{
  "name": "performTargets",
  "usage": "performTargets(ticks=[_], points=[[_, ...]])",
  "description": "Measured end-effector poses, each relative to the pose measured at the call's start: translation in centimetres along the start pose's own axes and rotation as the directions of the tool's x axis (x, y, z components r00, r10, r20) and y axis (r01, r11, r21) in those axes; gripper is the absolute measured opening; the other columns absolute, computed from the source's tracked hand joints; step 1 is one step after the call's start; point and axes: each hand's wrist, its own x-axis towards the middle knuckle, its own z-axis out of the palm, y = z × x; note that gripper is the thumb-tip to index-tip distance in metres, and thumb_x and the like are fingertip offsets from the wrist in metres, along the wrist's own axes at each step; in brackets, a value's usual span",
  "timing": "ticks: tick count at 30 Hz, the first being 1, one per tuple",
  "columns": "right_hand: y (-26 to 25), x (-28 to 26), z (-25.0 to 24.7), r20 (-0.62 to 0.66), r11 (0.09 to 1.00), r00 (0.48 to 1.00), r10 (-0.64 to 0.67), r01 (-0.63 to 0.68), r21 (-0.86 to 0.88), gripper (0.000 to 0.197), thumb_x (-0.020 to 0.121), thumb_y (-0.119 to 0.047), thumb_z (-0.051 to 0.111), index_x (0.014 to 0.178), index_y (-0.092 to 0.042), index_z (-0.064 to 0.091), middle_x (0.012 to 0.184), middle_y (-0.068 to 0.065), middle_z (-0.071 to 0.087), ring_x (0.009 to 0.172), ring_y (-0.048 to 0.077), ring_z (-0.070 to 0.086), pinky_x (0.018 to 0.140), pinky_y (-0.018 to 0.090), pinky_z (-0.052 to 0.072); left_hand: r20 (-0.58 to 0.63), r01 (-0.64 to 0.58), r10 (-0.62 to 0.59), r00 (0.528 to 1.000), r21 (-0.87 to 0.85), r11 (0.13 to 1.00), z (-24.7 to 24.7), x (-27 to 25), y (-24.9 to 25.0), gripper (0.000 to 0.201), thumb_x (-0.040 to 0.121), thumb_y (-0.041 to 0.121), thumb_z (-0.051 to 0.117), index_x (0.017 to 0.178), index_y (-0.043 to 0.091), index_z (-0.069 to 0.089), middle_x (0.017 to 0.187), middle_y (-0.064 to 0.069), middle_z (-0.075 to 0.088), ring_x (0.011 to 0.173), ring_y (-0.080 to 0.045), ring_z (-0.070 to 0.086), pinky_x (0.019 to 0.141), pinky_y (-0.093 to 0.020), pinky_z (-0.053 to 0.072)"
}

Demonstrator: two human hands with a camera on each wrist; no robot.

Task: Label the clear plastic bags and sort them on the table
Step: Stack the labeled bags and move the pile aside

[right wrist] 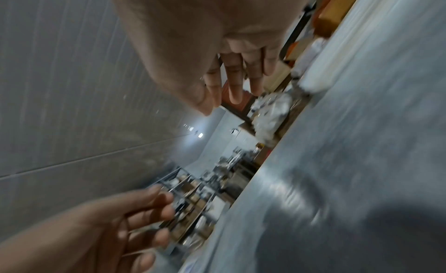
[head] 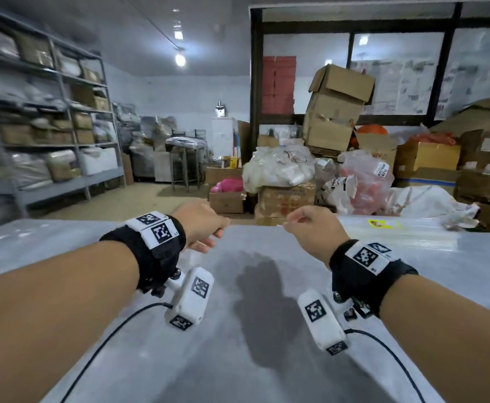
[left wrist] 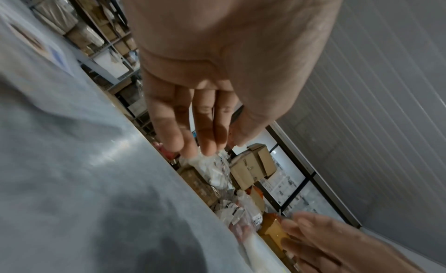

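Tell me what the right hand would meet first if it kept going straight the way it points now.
Nothing close, it seems. The right hand hovers above the table, pointing past its far edge. Beyond lies open air, then the white plastic sack on a carton; depth is unclear.

a storeroom with pale white walls (head: 179,91) and a grey ceiling (head: 139,21) carrying bright round ceiling lamps (head: 180,59). grey metal shelving (head: 63,117) along the left wall holds brown cartons and wrapped bundles. the sandy beige floor (head: 139,199) runs to the far end, where a small metal-legged stand (head: 184,158) and a white cabinet (head: 223,135) stand. on the right, a dark-framed window partition (head: 351,71) is papered over with sheets. below it leans a stack of brown cardboard boxes (head: 334,109), with bulging clear and white plastic sacks (head: 278,167) heaped on cartons nearby.
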Motion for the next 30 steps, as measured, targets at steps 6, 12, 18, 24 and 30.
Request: performTargets(ticks=[6,12,18,24,30], points=[[-7.7,-4.8,11.0,0.197,0.992,0.976,-0.090,0.071,0.103,0.003,0.090,-0.020,0.072,0.092,-0.018,0.070,0.089,-0.003,0.065,0.086,0.014,0.060,0.077,0.027,0.046,-0.143,0.074,-0.045,0.989,0.206,0.976,-11.4,-6.2,-7.8,0.024,0.088,0.030,0.068,0.078,0.009,0.071,0.070,-0.007,0.071,0.054,-0.018,0.056,0.049,-0.018,0.040],[-13.2,-7.9,20.0,0.345,0.982,0.924,-0.168,0.125,0.143,0.009,0.085,-0.018,0.073,0.083,-0.023,0.067,0.081,-0.005,0.063,0.080,0.015,0.060,0.071,0.025,0.045,-0.308,0.232,-0.088,0.947,0.468,0.853,-21.0,-10.8,-14.3,0.037,0.095,0.036,0.062,0.090,0.000,0.072,0.088,-0.012,0.066,0.081,-0.025,0.056,0.074,-0.031,0.043],[-18.4,-10.9,26.7,0.446,0.954,0.844,-0.297,0.282,0.101,0.012,0.087,-0.019,0.066,0.098,-0.021,0.069,0.100,-0.005,0.068,0.096,0.014,0.062,0.082,0.023,0.047,-0.349,0.455,-0.306,0.886,0.523,0.720,-27.1,-13.7,-19.5,0.054,0.094,0.053,0.057,0.101,0.001,0.068,0.110,-0.015,0.066,0.094,-0.028,0.057,0.081,-0.031,0.041],[-23.0,-13.4,32.2,0.615,0.903,0.717,-0.326,0.428,-0.021,0.034,0.092,-0.021,0.062,0.125,-0.018,0.066,0.131,0.000,0.062,0.123,0.018,0.057,0.103,0.026,0.042,-0.358,0.602,-0.486,0.797,0.521,0.605,-29.4,-15.6,-22.2,0.068,0.095,0.059,0.057,0.141,0.009,0.053,0.146,-0.008,0.053,0.130,-0.028,0.052,0.090,-0.027,0.039],[-24.6,-14.6,37.1,0.749,0.847,0.635,-0.188,0.490,-0.204,0.016,0.088,-0.020,0.062,0.094,-0.008,0.072,0.089,0.008,0.070,0.086,0.025,0.068,0.069,0.027,0.054,-0.313,0.607,-0.528,0.789,0.529,0.594,-29.7,-14.9,-23.2,0.051,0.091,0.056,0.065,0.114,0.010,0.064,0.087,-0.003,0.059,0.073,-0.020,0.056,0.056,-0.024,0.044]])
